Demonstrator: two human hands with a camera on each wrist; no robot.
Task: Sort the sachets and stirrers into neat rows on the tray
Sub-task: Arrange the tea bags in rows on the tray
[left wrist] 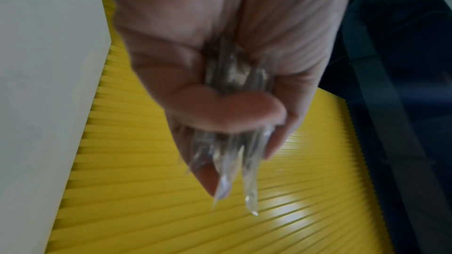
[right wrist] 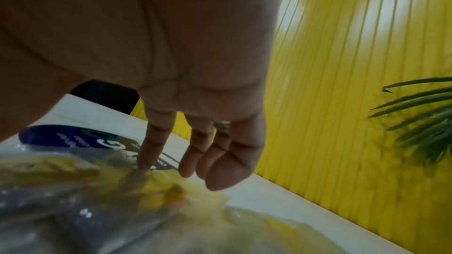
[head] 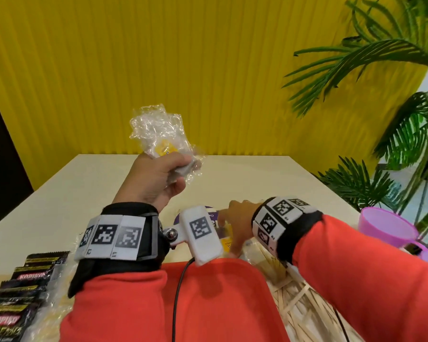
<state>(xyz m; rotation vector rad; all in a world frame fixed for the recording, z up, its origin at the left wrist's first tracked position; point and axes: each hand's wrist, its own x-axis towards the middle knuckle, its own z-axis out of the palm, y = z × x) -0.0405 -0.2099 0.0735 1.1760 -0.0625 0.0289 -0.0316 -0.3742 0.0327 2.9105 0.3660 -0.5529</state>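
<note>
My left hand (head: 158, 178) is raised above the cream table (head: 269, 178) and grips a crumpled clear plastic wrapper (head: 158, 127) with a yellow sachet showing inside. The left wrist view shows the wrapper (left wrist: 229, 154) bunched between thumb and fingers of that hand (left wrist: 220, 113). My right hand (head: 235, 225) reaches down just beyond the red tray (head: 220, 304), partly hidden by the wrist camera. Its fingers (right wrist: 149, 150) are nearly straight, the index tip touching a clear packet of yellow sachets (right wrist: 159, 186). Black Kopiko sachets (head: 17, 299) lie in a row at the left. Wooden stirrers (head: 304, 304) are piled at the right.
A round purple-blue label (head: 213, 213) lies on the table under the right hand. A pink plastic container (head: 386, 228) stands at the table's right edge, with palm fronds (head: 381, 107) behind it. A ribbed yellow wall (head: 208, 70) backs the table. A black cable (head: 178, 292) crosses the tray.
</note>
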